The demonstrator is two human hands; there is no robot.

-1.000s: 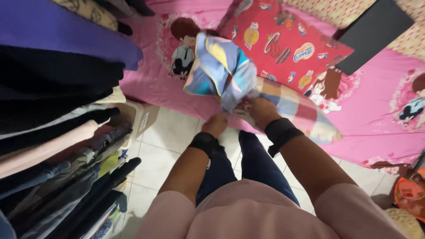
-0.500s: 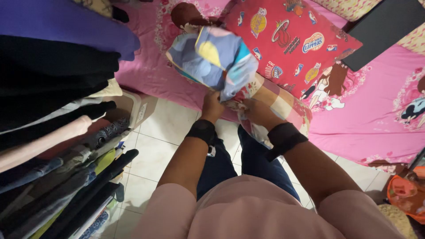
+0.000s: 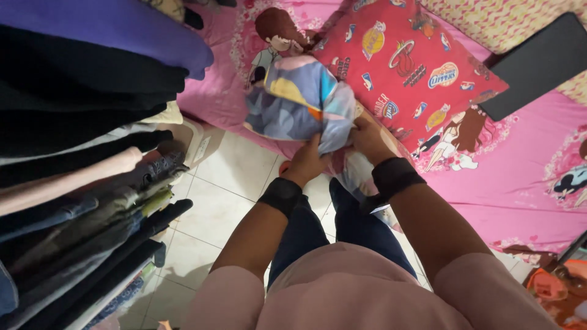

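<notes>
Both my hands grip a bundled multicoloured cloth [image 3: 299, 101], patterned in blue, yellow, grey and pink, held up over the edge of the bed. My left hand [image 3: 306, 164] clutches its lower edge from below. My right hand [image 3: 369, 137] pinches it from the right side; part of the cloth hangs down between my wrists. I wear black wristbands and a pale pink top.
A pink cartoon-print bedsheet [image 3: 513, 177] covers the bed, with a red patterned pillow [image 3: 403, 67] and a black flat rectangular thing [image 3: 538, 67] on it. Hanging clothes [image 3: 79, 153] fill the left side. White floor tiles [image 3: 226, 183] lie below. An orange object [image 3: 553, 290] sits bottom right.
My hands have gathered the cloth into a tighter bundle and kept it raised; the view has shifted so the bed and pillow appear lower and larger.
</notes>
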